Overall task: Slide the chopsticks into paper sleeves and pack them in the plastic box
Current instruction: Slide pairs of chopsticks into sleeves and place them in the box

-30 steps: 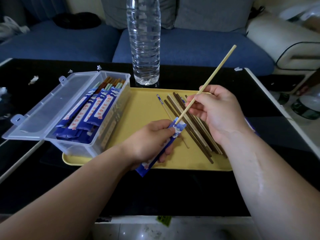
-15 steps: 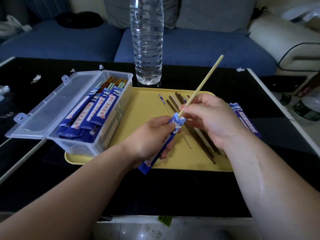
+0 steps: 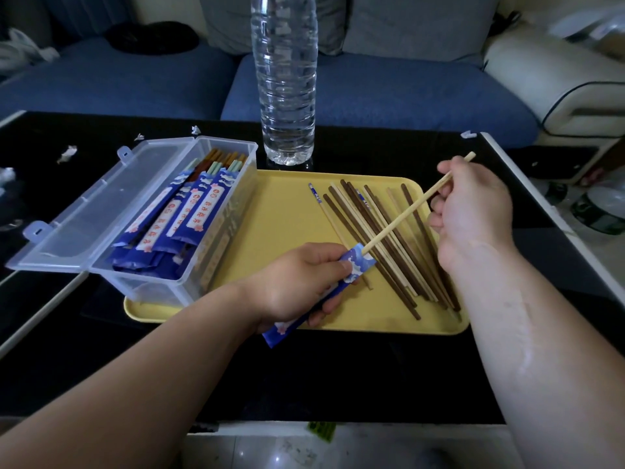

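My left hand (image 3: 297, 282) grips a blue paper sleeve (image 3: 358, 265) over the near part of the yellow tray (image 3: 280, 214). A pale bamboo chopstick (image 3: 402, 221) is pinched near its top end by my right hand (image 3: 473, 211), and its tip sits in the sleeve's mouth. Several loose dark and pale chopsticks (image 3: 382, 238) lie on the tray's right half. The clear plastic box (image 3: 223, 225) stands on the tray's left side with its lid open to the left. Several sleeved chopsticks (image 3: 189, 211) lie inside it.
A tall clear water bottle (image 3: 285, 79) stands just behind the tray on the black table (image 3: 338, 377). White paper scraps (image 3: 67, 152) lie at the table's far left. A blue sofa (image 3: 372, 86) runs behind the table.
My right hand has slid back up along the chopstick to its far end and moved right, uncovering the loose chopsticks. The chopstick now leans lower. The left hand keeps the sleeve.
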